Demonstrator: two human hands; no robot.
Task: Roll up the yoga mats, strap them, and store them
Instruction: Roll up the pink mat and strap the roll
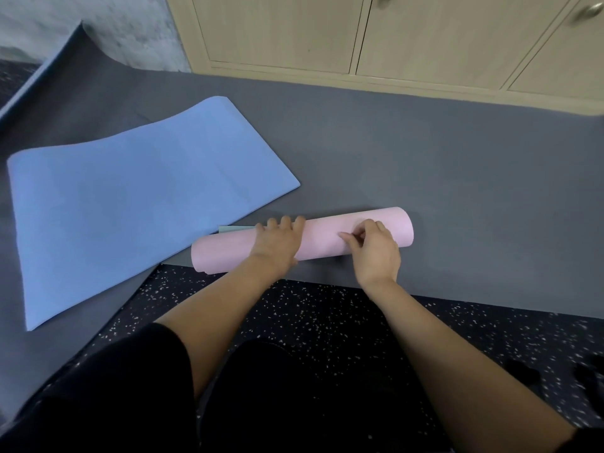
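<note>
On my feed, a rolled pink foam yoga mat [323,237] lies as a smooth, matte tube across the near edge of a wide dark grey floor mat [425,165], right in front of the person's knees in black clothing.

The left hand [276,241] rests on top of the roll, left of its middle. Its fingers [286,222] are close together and curve over the far side.

The right hand [376,253] sits on the right half, fingers curled. Its thumb and forefinger tips [348,237] are pinched together against the roll's outer layer. I cannot tell whether they hold the mat's edge or something smaller.

A small pale green flat corner [233,229] peeks out behind the roll's left part.

To the left, a flat blue foam yoga mat [130,197] lies open, gently rippled, on the grey mat.

The nearest floor is black rubber with pale speckles [327,308]. Beyond stand light wood-grain cabinet doors [425,31] with a round metal knob [588,9].
</note>
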